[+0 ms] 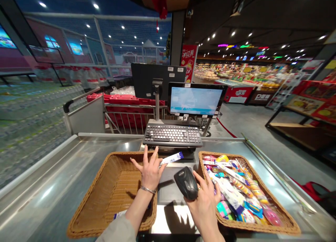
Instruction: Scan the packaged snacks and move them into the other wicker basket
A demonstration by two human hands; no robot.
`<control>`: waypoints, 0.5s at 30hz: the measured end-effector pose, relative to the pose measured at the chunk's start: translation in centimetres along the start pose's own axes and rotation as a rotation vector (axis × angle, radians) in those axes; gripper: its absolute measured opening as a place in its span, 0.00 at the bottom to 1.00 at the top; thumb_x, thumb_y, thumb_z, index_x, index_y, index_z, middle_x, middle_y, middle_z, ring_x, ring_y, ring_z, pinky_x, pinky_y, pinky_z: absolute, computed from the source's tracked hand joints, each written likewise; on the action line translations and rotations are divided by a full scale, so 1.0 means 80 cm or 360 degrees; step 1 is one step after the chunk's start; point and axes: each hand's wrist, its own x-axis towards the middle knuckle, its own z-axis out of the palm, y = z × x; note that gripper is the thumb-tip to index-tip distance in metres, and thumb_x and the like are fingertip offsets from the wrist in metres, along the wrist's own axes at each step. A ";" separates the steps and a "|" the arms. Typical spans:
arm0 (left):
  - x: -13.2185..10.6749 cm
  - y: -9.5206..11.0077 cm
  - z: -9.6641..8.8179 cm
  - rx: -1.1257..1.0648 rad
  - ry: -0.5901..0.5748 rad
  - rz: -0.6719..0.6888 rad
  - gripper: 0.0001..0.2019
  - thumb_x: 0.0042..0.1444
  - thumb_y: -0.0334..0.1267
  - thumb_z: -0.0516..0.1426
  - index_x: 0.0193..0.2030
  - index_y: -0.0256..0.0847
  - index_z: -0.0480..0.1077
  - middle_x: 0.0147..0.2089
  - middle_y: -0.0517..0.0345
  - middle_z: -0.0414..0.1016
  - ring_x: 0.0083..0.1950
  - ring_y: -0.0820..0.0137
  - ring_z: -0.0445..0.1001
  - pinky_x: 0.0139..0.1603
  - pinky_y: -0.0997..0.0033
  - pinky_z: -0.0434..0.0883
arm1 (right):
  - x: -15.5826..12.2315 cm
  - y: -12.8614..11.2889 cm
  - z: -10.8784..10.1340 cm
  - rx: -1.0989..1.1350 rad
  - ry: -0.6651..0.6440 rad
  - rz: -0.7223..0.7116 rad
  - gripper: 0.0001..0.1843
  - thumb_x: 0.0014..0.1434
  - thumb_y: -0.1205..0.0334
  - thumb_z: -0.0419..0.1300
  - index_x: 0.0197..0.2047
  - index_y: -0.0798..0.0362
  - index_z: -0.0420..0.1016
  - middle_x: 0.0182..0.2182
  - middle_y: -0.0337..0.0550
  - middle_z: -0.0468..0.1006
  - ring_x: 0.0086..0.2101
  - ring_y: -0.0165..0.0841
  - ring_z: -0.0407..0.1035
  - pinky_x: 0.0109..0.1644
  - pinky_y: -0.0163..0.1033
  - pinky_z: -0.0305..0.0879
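My left hand [151, 170] is above the right rim of the left wicker basket [90, 196]. Its thumb and index finger pinch a slim white-and-blue packet [172, 158], while the other fingers are spread. A similar packet [120, 214] lies in that basket, partly covered by my forearm. In my right hand [206, 203] is a black handheld barcode scanner [186, 182], its head tilted toward the left. The right wicker basket [262, 229], beside this hand, holds a heap of colourful sweets and small packets [236, 189].
A black keyboard [173, 135] stands behind the baskets, below a lit screen [195, 100] and a second monitor [157, 79] seen from behind. The metal counter [49, 186] has raised edges. A shopping trolley [128, 116] and store shelves lie beyond.
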 end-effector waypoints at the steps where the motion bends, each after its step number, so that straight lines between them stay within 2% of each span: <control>1: 0.000 0.000 0.000 0.0000 0.0009 0.0001 0.10 0.61 0.44 0.56 0.32 0.45 0.75 0.60 0.58 0.72 0.70 0.44 0.54 0.63 0.27 0.20 | 0.000 0.000 -0.001 -0.0002 0.0000 -0.0009 0.14 0.47 0.67 0.58 0.39 0.46 0.77 0.52 0.41 0.76 0.62 0.48 0.55 0.64 0.60 0.38; 8: -0.001 0.001 0.002 -0.0024 0.0044 0.0007 0.11 0.61 0.46 0.56 0.33 0.45 0.75 0.60 0.55 0.73 0.70 0.43 0.55 0.62 0.26 0.20 | 0.001 0.000 -0.007 -0.0033 -0.0016 -0.0095 0.15 0.49 0.66 0.57 0.42 0.47 0.76 0.53 0.44 0.75 0.62 0.48 0.54 0.64 0.62 0.39; 15: 0.005 0.009 -0.003 -0.0031 0.0032 0.0016 0.12 0.60 0.47 0.57 0.31 0.45 0.75 0.60 0.55 0.73 0.70 0.42 0.55 0.63 0.26 0.20 | 0.002 0.006 -0.008 -0.0063 0.0043 -0.0057 0.10 0.51 0.63 0.59 0.39 0.47 0.76 0.56 0.43 0.73 0.64 0.49 0.52 0.63 0.62 0.40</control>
